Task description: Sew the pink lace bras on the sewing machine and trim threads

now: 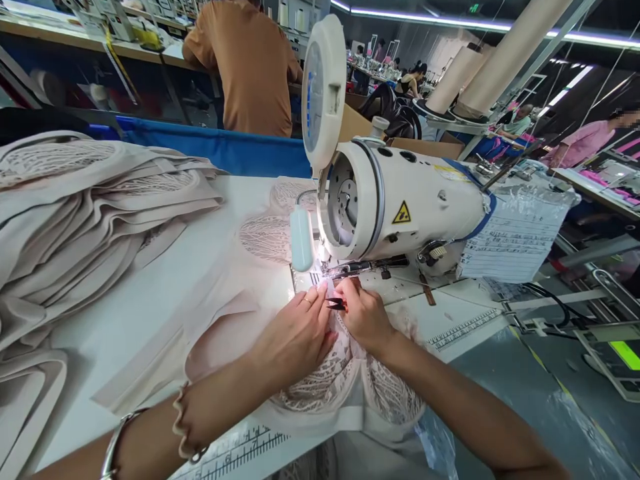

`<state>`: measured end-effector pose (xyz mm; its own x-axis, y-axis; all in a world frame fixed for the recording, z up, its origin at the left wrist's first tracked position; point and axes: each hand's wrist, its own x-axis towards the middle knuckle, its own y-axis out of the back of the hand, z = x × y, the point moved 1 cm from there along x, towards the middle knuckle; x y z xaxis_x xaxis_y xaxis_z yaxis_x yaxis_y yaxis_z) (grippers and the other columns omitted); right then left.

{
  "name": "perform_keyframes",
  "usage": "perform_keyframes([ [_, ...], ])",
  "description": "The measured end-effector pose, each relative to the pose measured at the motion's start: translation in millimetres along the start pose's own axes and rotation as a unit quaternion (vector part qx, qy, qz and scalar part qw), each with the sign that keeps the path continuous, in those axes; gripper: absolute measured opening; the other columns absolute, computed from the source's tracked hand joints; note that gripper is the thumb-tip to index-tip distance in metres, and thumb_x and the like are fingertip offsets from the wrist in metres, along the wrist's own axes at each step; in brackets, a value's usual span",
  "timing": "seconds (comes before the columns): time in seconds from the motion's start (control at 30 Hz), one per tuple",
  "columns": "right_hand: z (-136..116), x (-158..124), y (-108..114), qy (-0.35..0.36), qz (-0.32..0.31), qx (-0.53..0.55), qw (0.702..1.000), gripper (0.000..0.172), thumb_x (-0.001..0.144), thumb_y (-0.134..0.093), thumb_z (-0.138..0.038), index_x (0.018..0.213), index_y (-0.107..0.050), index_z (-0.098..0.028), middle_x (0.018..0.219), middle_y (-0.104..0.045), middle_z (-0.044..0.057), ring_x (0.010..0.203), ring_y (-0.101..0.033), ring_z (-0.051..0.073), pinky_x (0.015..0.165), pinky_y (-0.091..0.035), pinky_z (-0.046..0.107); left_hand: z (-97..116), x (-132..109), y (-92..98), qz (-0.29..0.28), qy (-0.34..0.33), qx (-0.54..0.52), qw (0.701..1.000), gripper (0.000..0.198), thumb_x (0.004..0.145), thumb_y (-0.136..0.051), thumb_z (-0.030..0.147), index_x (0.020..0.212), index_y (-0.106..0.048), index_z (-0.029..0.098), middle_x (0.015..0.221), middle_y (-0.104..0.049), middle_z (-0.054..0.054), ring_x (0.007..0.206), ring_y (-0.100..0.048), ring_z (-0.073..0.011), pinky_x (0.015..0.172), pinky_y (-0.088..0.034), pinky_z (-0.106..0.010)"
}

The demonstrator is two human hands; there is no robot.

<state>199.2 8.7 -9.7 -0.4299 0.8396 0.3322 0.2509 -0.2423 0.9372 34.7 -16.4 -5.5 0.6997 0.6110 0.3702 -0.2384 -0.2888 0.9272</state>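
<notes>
A white sewing machine (400,207) stands on the table, its lamp lighting the needle area. My left hand (295,337) lies flat with fingers stretched out, pressing a beige lace garment (325,383) just in front of the needle. My right hand (363,313) is closed on small black thread snips (336,304), held beside the left fingertips at the presser foot. The garment spreads under both wrists and hangs over the table's near edge.
A tall pile of beige lace pieces (75,213) fills the table's left side. A paper sheet (515,240) hangs on the machine's right end. A person in an orange shirt (250,67) stands behind a blue divider (215,143). Thread cones (480,73) stand at the right.
</notes>
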Motion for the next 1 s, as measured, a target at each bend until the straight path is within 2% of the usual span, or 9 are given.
perform_keyframes([
  [0.1, -2, -1, 1, 0.035, 0.014, -0.018, 0.999, 0.022, 0.100, -0.043, -0.012, 0.094, -0.064, -0.016, 0.080, -0.071, 0.006, 0.067, -0.065, 0.018, 0.062, -0.043, 0.027, -4, 1, 2.2, -0.006, 0.000, -0.040, 0.999, 0.037, 0.097, -0.046, 0.031, 0.108, -0.067, 0.003, 0.123, -0.067, -0.026, 0.113, -0.063, -0.0389, 0.088, -0.051, -0.049],
  [0.2, -3, -2, 2, 0.051, 0.009, -0.025, 0.998, 0.026, 0.101, -0.041, -0.013, 0.104, -0.067, -0.015, 0.086, -0.071, 0.008, 0.070, -0.066, 0.018, 0.065, -0.046, 0.027, -8, 1, 1.9, -0.003, 0.009, -0.056, 0.998, 0.040, 0.098, -0.046, 0.033, 0.114, -0.065, 0.002, 0.127, -0.063, -0.027, 0.112, -0.061, -0.0389, 0.087, -0.050, -0.049],
  [0.37, -1, -4, 3, 0.055, -0.018, -0.033, 0.998, 0.031, 0.099, -0.041, -0.011, 0.111, -0.069, -0.014, 0.086, -0.068, 0.008, 0.070, -0.065, 0.018, 0.065, -0.050, 0.027, -10, -2, -2.9, 0.013, 0.022, -0.059, 0.998, 0.053, 0.098, -0.046, 0.038, 0.135, -0.052, 0.000, 0.134, -0.061, -0.025, 0.112, -0.059, -0.0358, 0.093, -0.046, -0.049],
  [0.57, -2, -3, 2, 0.035, -0.053, -0.042, 0.997, 0.044, 0.091, -0.043, -0.004, 0.128, -0.066, -0.012, 0.093, -0.069, 0.010, 0.073, -0.066, 0.019, 0.066, -0.054, 0.028, -10, -2, -1.3, 0.017, 0.038, -0.049, 0.998, 0.053, 0.100, -0.044, 0.039, 0.132, -0.057, -0.001, 0.135, -0.060, -0.025, 0.117, -0.055, -0.0370, 0.100, -0.041, -0.052],
  [0.67, -2, 0, 3, 0.031, -0.060, -0.052, 0.996, 0.046, 0.090, -0.043, -0.005, 0.129, -0.066, -0.012, 0.094, -0.070, 0.010, 0.074, -0.067, 0.020, 0.066, -0.054, 0.028, -11, -1, 0.2, 0.009, 0.044, -0.034, 0.998, 0.055, 0.099, -0.046, 0.040, 0.131, -0.059, -0.002, 0.130, -0.063, -0.025, 0.115, -0.056, -0.0377, 0.100, -0.039, -0.053],
  [0.9, 0, 3, 4, 0.031, -0.065, -0.035, 0.997, 0.047, 0.090, -0.042, -0.004, 0.130, -0.064, -0.012, 0.096, -0.070, 0.010, 0.077, -0.068, 0.020, 0.069, -0.053, 0.028, -12, -2, -1.3, -0.011, 0.052, -0.028, 0.998, 0.057, 0.100, -0.044, 0.041, 0.135, -0.056, -0.002, 0.137, -0.060, -0.025, 0.123, -0.055, -0.0377, 0.104, -0.036, -0.055],
  [1.0, -1, 6, 6, 0.008, -0.075, -0.020, 0.997, 0.038, 0.090, -0.044, -0.004, 0.121, -0.066, -0.014, 0.097, -0.071, 0.010, 0.079, -0.068, 0.020, 0.069, -0.051, 0.027, -13, -2, -2.1, -0.014, 0.057, -0.020, 0.998, 0.057, 0.100, -0.045, 0.042, 0.136, -0.056, -0.001, 0.139, -0.059, -0.025, 0.124, -0.056, -0.0383, 0.103, -0.038, -0.056],
])
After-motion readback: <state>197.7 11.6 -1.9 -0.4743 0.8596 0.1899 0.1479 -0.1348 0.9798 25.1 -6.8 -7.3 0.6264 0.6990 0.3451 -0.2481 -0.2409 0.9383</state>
